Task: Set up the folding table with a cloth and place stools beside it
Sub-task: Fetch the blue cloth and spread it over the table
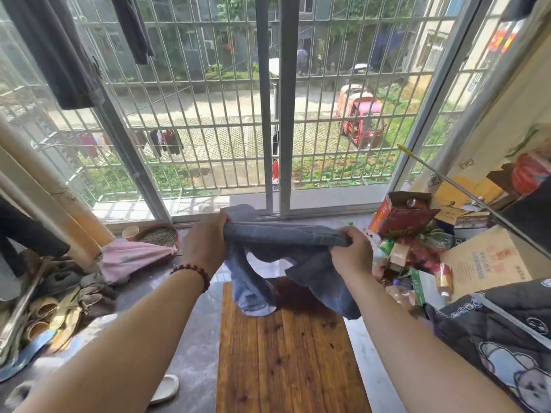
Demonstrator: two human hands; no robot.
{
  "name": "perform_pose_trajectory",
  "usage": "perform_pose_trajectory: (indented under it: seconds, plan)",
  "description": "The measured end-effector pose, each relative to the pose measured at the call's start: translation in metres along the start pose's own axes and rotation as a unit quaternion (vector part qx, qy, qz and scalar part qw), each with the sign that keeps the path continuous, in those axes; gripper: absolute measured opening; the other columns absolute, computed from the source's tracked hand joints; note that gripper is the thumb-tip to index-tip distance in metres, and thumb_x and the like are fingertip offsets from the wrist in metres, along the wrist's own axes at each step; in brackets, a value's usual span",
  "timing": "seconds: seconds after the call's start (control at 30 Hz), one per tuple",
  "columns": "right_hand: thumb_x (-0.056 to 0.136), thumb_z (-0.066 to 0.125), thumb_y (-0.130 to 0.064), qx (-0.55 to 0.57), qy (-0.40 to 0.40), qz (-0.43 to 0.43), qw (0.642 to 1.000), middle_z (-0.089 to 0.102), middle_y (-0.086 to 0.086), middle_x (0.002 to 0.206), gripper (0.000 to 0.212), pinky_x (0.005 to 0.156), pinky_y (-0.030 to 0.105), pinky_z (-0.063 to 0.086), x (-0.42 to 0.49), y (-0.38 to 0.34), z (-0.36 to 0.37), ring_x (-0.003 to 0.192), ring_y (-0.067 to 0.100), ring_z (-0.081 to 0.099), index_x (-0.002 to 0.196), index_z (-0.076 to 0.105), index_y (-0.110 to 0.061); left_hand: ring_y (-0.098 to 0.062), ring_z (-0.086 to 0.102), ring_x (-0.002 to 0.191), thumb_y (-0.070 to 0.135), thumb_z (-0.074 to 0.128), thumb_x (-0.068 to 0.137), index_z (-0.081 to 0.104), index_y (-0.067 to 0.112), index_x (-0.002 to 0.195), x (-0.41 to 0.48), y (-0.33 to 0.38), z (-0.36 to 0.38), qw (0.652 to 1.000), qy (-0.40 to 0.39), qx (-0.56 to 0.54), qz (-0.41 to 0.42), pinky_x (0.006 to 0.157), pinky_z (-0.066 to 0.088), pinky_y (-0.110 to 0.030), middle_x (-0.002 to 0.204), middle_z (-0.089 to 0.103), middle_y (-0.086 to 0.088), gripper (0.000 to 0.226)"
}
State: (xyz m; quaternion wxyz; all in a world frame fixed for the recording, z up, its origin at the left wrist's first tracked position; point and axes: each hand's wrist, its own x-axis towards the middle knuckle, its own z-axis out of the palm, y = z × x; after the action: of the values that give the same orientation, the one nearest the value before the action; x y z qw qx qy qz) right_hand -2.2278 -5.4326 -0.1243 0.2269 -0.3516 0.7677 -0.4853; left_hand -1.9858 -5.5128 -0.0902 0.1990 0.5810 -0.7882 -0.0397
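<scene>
A wooden slatted folding table (286,353) stands below me, running toward the barred window. Above its far end I hold a blue-grey cloth (286,236) stretched between both hands. My left hand (205,242), with a bead bracelet on the wrist, grips the cloth's left end. My right hand (354,251) grips its right end. The rest of the cloth hangs down in folds, and its lower edges touch the tabletop. No stools are in view.
Shoes and sandals (59,305) pile up at the left beside a pink cloth (134,257) and a pot of soil (158,235). Boxes, bottles and cardboard (483,260) crowd the right. A patterned quilt (507,338) lies at the lower right. A white slipper (165,389) sits left of the table.
</scene>
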Motion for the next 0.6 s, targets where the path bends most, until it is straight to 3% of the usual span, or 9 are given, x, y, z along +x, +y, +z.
perform_pose_trajectory:
  seconds: [0.1, 0.3, 0.4, 0.47, 0.53, 0.6]
  plan:
    - [0.084, 0.054, -0.011, -0.065, -0.015, 0.048, 0.997, 0.067, 0.001, 0.093, 0.016, 0.076, 0.028, 0.045, -0.008, 0.030, 0.004, 0.089, 0.024, 0.059, 0.092, 0.066, -0.020, -0.029, 0.062, 0.088, 0.005, 0.050, 0.081, 0.059, 0.020, 0.099, -0.023, -0.015, 0.019, 0.998, -0.051, -0.015, -0.021, 0.067, 0.040, -0.030, 0.097, 0.067, -0.005, 0.025]
    - [0.080, 0.049, 0.002, -0.134, -0.061, 0.121, 0.982, 0.070, 0.015, 0.102, 0.033, 0.087, 0.036, 0.050, -0.022, 0.081, 0.001, 0.103, 0.035, 0.062, 0.096, 0.072, -0.015, -0.028, 0.063, 0.089, -0.003, 0.047, 0.072, 0.059, 0.022, 0.081, -0.065, -0.031, 0.051, 0.977, -0.195, -0.027, -0.084, 0.066, 0.043, -0.026, 0.092, 0.068, -0.008, 0.029]
    - [0.085, 0.046, 0.001, -0.161, -0.086, 0.148, 0.972, 0.067, 0.015, 0.104, 0.029, 0.080, 0.030, 0.043, -0.036, 0.096, 0.000, 0.103, 0.035, 0.060, 0.098, 0.069, -0.012, -0.027, 0.063, 0.089, -0.001, 0.048, 0.076, 0.050, 0.023, 0.072, -0.089, -0.035, 0.068, 0.965, -0.239, -0.028, -0.101, 0.067, 0.040, -0.025, 0.092, 0.067, -0.008, 0.025]
    - [0.085, 0.045, -0.001, -0.180, -0.107, 0.167, 0.963, 0.065, 0.015, 0.104, 0.023, 0.077, 0.029, 0.041, -0.047, 0.105, 0.000, 0.102, 0.035, 0.058, 0.087, 0.063, -0.016, -0.025, 0.063, 0.088, 0.001, 0.050, 0.076, 0.049, 0.025, 0.068, -0.103, -0.039, 0.079, 0.959, -0.258, -0.031, -0.110, 0.067, 0.041, -0.026, 0.090, 0.066, -0.006, 0.025]
    - [0.082, 0.046, -0.003, -0.200, -0.118, 0.177, 0.956, 0.062, 0.019, 0.107, 0.020, 0.081, 0.030, 0.043, -0.053, 0.118, -0.001, 0.100, 0.036, 0.056, 0.078, 0.059, -0.018, -0.024, 0.061, 0.090, 0.004, 0.052, 0.076, 0.058, 0.026, 0.074, -0.113, -0.042, 0.084, 0.955, -0.273, -0.024, -0.110, 0.071, 0.042, -0.025, 0.092, 0.063, -0.004, 0.022]
    - [0.078, 0.047, -0.001, -0.212, -0.134, 0.185, 0.950, 0.060, 0.023, 0.101, 0.018, 0.075, 0.030, 0.042, -0.056, 0.129, -0.002, 0.089, 0.037, 0.055, 0.070, 0.059, -0.012, -0.024, 0.059, 0.098, 0.004, 0.051, 0.077, 0.067, 0.022, 0.093, -0.120, -0.044, 0.088, 0.955, -0.279, -0.010, -0.104, 0.081, 0.044, -0.025, 0.103, 0.060, -0.005, 0.029]
